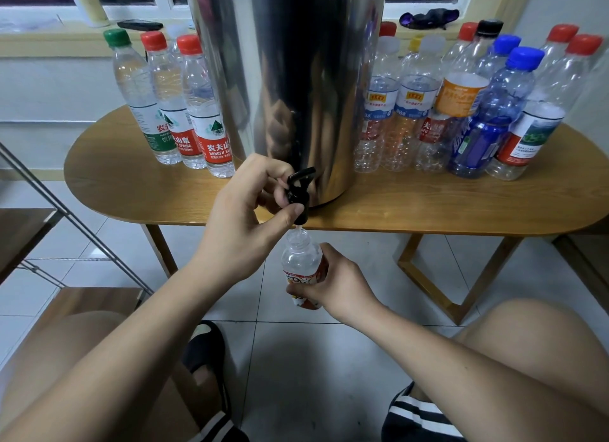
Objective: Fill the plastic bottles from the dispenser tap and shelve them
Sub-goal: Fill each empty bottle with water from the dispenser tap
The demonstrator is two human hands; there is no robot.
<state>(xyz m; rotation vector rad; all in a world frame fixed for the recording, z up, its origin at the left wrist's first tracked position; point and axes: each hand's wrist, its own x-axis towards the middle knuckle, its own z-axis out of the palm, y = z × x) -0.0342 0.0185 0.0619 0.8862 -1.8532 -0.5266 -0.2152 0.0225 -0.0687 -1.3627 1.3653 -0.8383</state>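
**At the Tap: Bottle Held Under the Spout**

At the near edge of the table [428,207], the steel dispenser [290,79] stands with its black tap [298,191] projecting past the rim, towards the person.

1. Left hand [244,217]: raised to tap height with the forearm coming in from the lower left. The fingers are curled round the tap lever and the thumb presses against the front of the tap body.
2. Right hand [333,286]: lower, below the table edge, with the forearm coming in from the lower right. The fingers are wrapped round the labelled middle of the bottle [301,260].
3. Bottle: uncapped and nearly upright, over the tiled floor between the person's knees. Its mouth is directly beneath the spout, and a pale thread of liquid shows between spout and mouth. The fill level cannot be read.

Surroundings:
- Left of the dispenser, on the table, a tight group of capped filled bottles [184,112] with green and red caps stands just beside the drum.
- Right of the dispenser, a larger cluster of capped empty bottles [461,112] with red, blue, white, yellow and black caps is packed together.
- On the far left, a metal-framed shelf rack [66,211] with wooden boards stands apart from the table.
- A dark slipper [206,349] lies on the floor beneath the left forearm.
- The dispenser body hides the bottles directly behind it.
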